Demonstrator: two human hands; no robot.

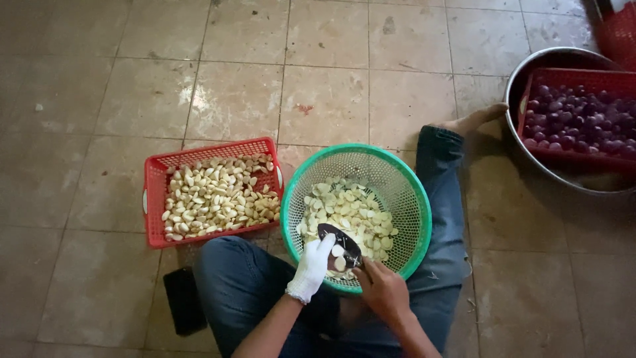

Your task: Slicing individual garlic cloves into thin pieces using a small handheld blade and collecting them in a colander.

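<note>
A round green mesh basket [404,192] sits between my knees, holding several pale garlic cloves [351,212]. My left hand [313,266], in a white glove, is closed on one clove [338,256] at the basket's near rim. My bare right hand [382,290] grips a dark knife [339,242] whose blade lies across that clove. Left of the green basket stands a red rectangular basket [155,199] filled with several peeled cloves [215,197].
I sit on a tiled floor [99,93] in blue jeans, one bare foot [474,119] stretched out. At the right a metal basin [530,73] holds a red crate of purple shallots [583,119]. A small black object [183,299] lies by my left knee.
</note>
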